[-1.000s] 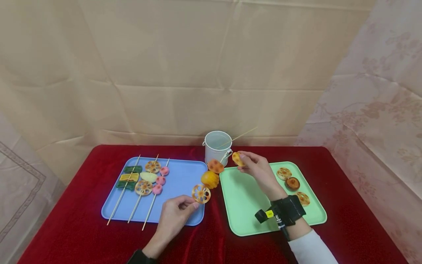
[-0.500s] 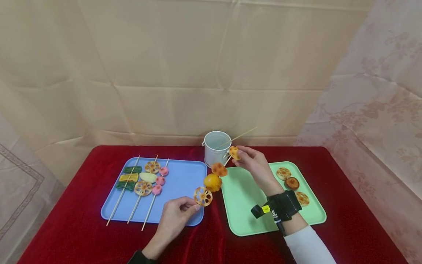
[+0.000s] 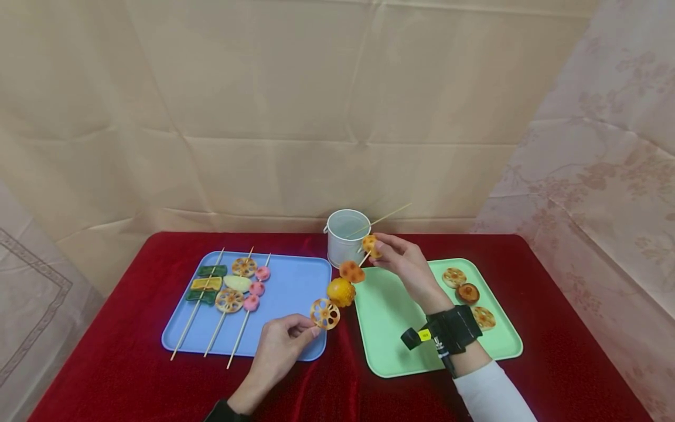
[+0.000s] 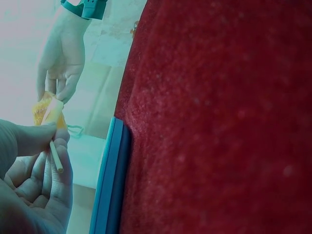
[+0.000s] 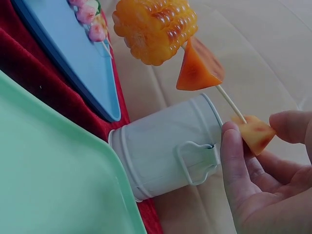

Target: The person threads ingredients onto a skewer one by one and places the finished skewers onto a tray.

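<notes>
My left hand (image 3: pixel 285 346) grips a bamboo skewer (image 4: pixel 57 158) by its lower end, between thumb and fingers. Threaded up its length are a lotus root slice (image 3: pixel 324 314), a yellow corn piece (image 5: pixel 156 29) and an orange wedge-like piece (image 5: pixel 200 68). At the upper end, my right hand (image 3: pixel 403 264) pinches a yellow-orange piece with browned spots (image 5: pixel 255 134) between thumb and fingertips. The skewer's tip meets this piece in the right wrist view. Both hands hold their things raised, between the two trays and in front of the bucket.
On the left, a blue tray (image 3: pixel 295 281) bears 3 finished skewers (image 3: pixel 239 287). The green tray (image 3: pixel 385 346) at right carries loose lotus slices (image 3: pixel 484 317) and a brown mushroom-like piece (image 3: pixel 467 293). Behind stands a white bucket (image 3: pixel 343 249) with a bare skewer (image 3: pixel 392 213) leaning out.
My right hand has moved left, bringing the yellow-orange piece to the skewer's tip. The held skewer has shifted slightly right, while my left hand has barely moved.
</notes>
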`<control>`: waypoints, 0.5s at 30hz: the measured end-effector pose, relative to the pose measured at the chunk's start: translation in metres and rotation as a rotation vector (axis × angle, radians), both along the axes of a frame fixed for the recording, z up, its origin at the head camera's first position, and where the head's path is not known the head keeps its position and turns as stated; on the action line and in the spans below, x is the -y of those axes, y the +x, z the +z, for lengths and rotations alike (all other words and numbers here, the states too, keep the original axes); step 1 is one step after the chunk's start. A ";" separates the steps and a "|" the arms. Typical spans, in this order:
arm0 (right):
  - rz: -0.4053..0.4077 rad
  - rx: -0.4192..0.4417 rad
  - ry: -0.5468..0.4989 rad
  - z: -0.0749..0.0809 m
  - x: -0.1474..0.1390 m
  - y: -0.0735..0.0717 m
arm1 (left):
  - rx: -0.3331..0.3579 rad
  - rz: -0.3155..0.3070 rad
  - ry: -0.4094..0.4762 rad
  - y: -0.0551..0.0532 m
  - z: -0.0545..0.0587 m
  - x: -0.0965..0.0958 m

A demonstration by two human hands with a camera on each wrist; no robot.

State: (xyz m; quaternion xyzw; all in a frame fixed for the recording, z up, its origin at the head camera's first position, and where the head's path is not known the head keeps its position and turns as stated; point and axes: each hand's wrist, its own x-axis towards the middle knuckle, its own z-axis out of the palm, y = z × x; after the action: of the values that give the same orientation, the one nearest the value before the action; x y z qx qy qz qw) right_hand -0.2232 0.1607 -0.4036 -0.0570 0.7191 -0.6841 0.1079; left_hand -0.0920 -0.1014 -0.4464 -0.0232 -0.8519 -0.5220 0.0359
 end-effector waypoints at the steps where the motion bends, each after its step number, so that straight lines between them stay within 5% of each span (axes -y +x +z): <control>1: 0.006 -0.001 0.003 0.000 0.000 0.000 | 0.003 0.002 0.000 0.000 0.000 0.000; 8: 0.032 0.020 -0.005 -0.002 0.004 0.004 | 0.010 0.015 -0.002 0.000 0.001 -0.001; 15: 0.023 0.112 -0.128 -0.008 0.012 0.012 | 0.031 0.032 -0.001 -0.004 0.000 -0.002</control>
State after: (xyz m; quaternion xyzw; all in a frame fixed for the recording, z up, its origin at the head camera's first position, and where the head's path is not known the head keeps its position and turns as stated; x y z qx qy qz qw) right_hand -0.2111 0.1483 -0.4115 -0.0335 0.6660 -0.7296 0.1519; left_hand -0.0958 -0.0993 -0.4468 -0.0014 -0.8527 -0.5214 0.0312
